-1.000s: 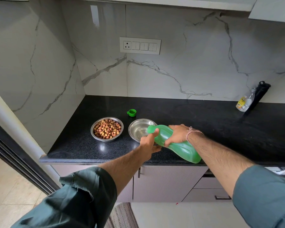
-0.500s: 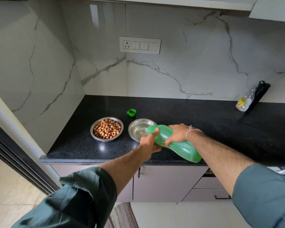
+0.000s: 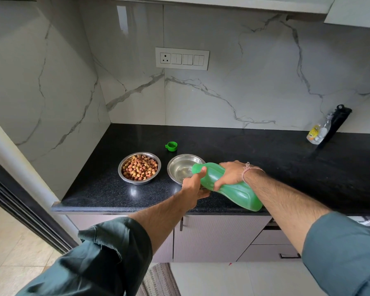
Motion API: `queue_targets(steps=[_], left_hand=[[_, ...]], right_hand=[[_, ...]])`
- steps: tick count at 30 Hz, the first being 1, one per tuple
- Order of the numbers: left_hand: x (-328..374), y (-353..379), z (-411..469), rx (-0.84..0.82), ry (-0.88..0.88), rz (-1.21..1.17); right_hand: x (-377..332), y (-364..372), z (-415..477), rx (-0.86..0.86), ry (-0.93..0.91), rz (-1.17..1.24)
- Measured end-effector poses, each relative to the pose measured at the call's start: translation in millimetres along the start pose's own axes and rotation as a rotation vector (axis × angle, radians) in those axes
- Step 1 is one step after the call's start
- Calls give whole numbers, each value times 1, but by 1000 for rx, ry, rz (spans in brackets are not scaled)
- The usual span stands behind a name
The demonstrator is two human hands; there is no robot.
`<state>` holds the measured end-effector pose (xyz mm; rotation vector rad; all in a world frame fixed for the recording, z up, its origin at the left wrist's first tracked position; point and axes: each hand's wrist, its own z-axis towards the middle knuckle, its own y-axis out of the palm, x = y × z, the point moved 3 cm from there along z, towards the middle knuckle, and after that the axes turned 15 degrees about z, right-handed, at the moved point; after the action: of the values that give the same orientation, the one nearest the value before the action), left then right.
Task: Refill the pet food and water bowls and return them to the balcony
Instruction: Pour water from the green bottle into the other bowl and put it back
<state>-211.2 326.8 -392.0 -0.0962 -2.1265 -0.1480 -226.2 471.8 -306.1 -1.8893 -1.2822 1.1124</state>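
Head view, the only one. I held the green bottle (image 3: pixel 229 186) tipped on its side, its neck over the near-right rim of the water bowl (image 3: pixel 183 168). My right hand (image 3: pixel 230 174) was wrapped over the waist of the bottle from above. My left hand (image 3: pixel 193 186) was closed on the bottle just behind the mouth, thumb along the neck. The water bowl sat on the black counter (image 3: pixel 286 159). The food bowl (image 3: pixel 139 167), heaped with kibble, stood just beside it at 9 o'clock, apart. The green cap (image 3: pixel 171 146) lay at 11 o'clock from the water bowl, near the wall.

Handling, my judgement: the bottle looked like thin, springy plastic, heavy toward its base with liquid, so squeezing could surge the pour; the waist grip plus neck support seemed right. I could not tell whether water was flowing. The steel bowls should be stiff, light, slick on polished stone. The filled water bowl would slosh; best taken by opposite rims, level.
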Motion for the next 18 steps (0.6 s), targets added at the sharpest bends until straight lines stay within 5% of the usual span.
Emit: queue_targets(steps=[18], left_hand=[[6,-3,14,7,1,41]], right_hand=[[25,24,-1,126,-24,242]])
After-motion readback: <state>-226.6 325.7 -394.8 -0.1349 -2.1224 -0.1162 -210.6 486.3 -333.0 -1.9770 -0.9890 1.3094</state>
